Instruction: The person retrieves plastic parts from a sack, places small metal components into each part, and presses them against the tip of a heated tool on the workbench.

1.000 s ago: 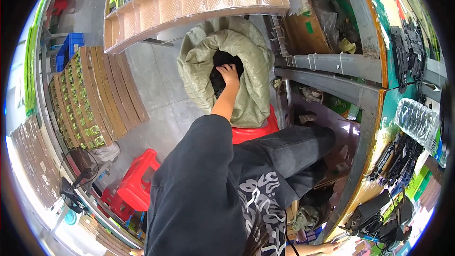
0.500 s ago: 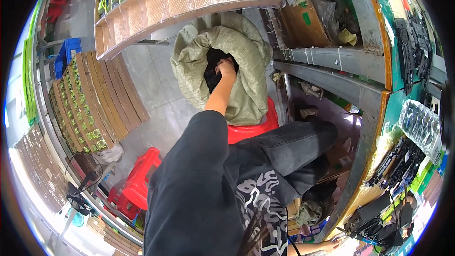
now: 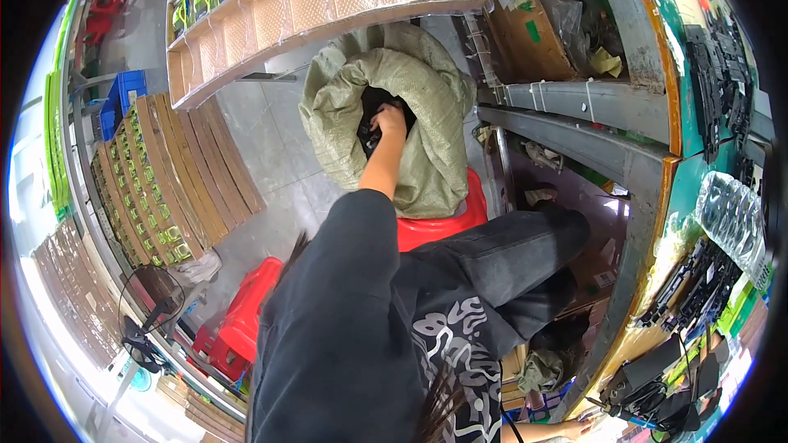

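Note:
A pale green woven sack [image 3: 439, 139] with a rolled-down rim stands against a red plastic stool [image 3: 443, 228]. My left hand [image 3: 391, 120] reaches down into its mouth, fingers bent among black pieces [image 3: 372, 135] whose kind I cannot make out. Part of the fingers is hidden, and so is whatever they grip. At the lower right, my right hand [image 3: 574, 428] lies at the edge of the workbench with its fingers stretched out, close to a pile of black parts [image 3: 648, 381].
Above the sack is a compartmented tray [image 3: 328, 0], partly filled with yellow-green items. Stacked trays [image 3: 176, 172] and a blue bin [image 3: 123, 98] stand on the left. Red stools [image 3: 246, 308] are at lower left. A grey metal frame [image 3: 583, 127] borders the right, with black parts [image 3: 689, 283] on the bench.
My left hand stays inside the sack and has shifted slightly, its fingers changing position. The whole view has moved a little. My right hand rests in nearly the same spot.

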The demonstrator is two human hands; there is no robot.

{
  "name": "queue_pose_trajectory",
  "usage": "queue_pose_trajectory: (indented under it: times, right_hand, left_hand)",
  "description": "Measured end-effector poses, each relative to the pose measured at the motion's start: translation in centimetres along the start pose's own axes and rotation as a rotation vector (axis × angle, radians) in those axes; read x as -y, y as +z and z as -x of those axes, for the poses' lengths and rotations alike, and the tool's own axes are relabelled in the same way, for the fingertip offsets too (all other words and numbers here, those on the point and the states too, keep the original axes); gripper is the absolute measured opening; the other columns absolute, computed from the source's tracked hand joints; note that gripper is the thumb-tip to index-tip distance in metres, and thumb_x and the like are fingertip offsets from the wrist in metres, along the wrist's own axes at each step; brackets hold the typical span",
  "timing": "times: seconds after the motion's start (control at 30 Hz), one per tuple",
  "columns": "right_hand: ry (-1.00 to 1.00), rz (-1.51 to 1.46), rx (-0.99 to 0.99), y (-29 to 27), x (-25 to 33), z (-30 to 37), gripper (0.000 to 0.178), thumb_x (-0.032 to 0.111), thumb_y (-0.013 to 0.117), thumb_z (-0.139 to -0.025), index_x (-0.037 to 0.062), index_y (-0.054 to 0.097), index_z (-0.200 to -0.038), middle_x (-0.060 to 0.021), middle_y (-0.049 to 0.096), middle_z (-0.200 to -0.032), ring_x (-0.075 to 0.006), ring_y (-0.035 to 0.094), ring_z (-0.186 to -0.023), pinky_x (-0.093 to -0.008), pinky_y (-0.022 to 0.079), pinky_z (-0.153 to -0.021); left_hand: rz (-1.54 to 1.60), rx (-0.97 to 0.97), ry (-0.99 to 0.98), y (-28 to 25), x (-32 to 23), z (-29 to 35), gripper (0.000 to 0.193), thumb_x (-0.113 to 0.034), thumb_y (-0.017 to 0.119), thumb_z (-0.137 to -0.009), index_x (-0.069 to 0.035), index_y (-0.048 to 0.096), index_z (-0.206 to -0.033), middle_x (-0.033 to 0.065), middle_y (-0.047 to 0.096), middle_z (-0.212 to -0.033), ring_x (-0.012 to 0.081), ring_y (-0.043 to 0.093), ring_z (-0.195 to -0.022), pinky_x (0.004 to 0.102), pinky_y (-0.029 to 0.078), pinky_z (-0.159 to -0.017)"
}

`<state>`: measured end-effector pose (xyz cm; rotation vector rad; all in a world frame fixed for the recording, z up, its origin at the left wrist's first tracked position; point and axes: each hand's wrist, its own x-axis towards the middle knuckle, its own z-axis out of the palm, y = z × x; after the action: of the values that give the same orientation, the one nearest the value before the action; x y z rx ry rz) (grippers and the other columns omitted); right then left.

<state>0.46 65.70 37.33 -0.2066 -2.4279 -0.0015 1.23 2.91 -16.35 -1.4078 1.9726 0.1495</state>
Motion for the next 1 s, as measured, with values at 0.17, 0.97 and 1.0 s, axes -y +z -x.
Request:
queue_pose_trajectory:
  times: [0.17, 0.97, 1.0]
  right_hand:
    - [0.062, -0.072, 0.028, 3.0, 1.9, 0.4, 0.027, 0.028, 0.053, -0.080, 0.0032, 0.061, -0.085, -0.0088, 0.061, -0.078, -0.0208, 0.057, -0.067, -0.0303, 0.045, -0.059]
    - [0.282, -0.321, -0.177, 15.8, -8.4, -7.7, 0.023, 0.017, 0.049, -0.084, -0.0037, 0.059, -0.087, -0.0121, 0.060, -0.075, -0.0169, 0.056, -0.063, -0.0263, 0.047, -0.058]
    - [0.426, -0.371, -0.188, 14.9, -6.9, -7.4, 0.023, 0.017, 0.047, -0.084, -0.0038, 0.058, -0.087, -0.0111, 0.060, -0.073, -0.0174, 0.056, -0.062, -0.0269, 0.046, -0.058]
  left_hand:
    - [0.201, -0.068, 0.147, -1.6, 3.1, -0.1, 0.022, -0.012, 0.048, -0.077, -0.007, 0.059, -0.094, 0.0176, 0.055, -0.094, 0.0294, 0.060, -0.081, 0.0429, 0.050, -0.061]
    - [2.049, 0.326, 0.256, -17.1, 18.1, 13.9, 0.022, -0.011, 0.065, -0.067, -0.002, 0.055, -0.084, 0.0086, 0.058, -0.075, 0.0196, 0.057, -0.065, 0.0348, 0.049, -0.055]
    - [2.104, 0.314, 0.214, -19.7, 16.7, 17.2, 0.023, -0.013, 0.064, -0.068, -0.002, 0.055, -0.086, 0.0090, 0.059, -0.077, 0.0193, 0.058, -0.068, 0.0322, 0.049, -0.060]
